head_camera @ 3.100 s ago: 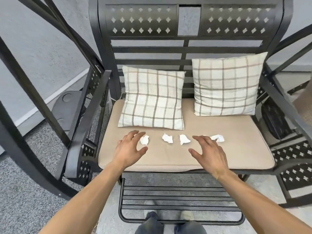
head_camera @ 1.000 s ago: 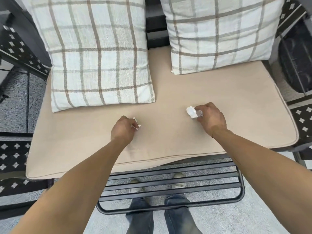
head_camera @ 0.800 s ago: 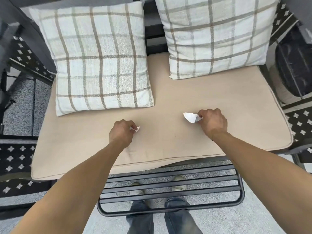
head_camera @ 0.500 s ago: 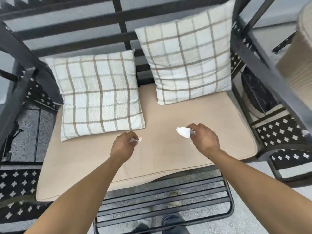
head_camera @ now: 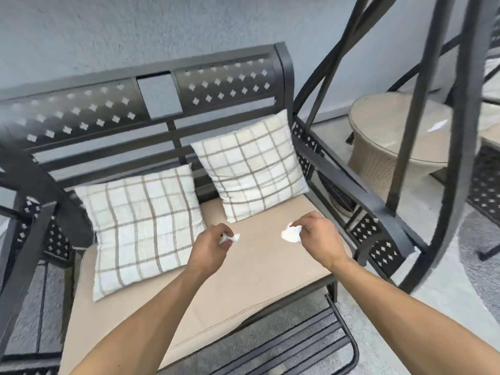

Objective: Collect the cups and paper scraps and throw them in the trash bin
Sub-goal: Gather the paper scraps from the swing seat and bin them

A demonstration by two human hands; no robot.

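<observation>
The paper scraps (head_camera: 290, 235) are bunched up small in both fists, so none can drop on the way to a bin. The right hand (head_camera: 319, 240) is closed around a white wad that sticks out by the thumb. The left hand (head_camera: 209, 249) is closed on a smaller bit (head_camera: 230, 238). Both hands are up above the seat cushion (head_camera: 259, 269), near its front edge. No bin or cups show here.

Half a second ago the view looked more down at the seat. Now it has turned right, and a round wicker table (head_camera: 389, 147) shows past the swing frame (head_camera: 443, 147). The 2 pillows (head_camera: 146, 228) have not moved.
</observation>
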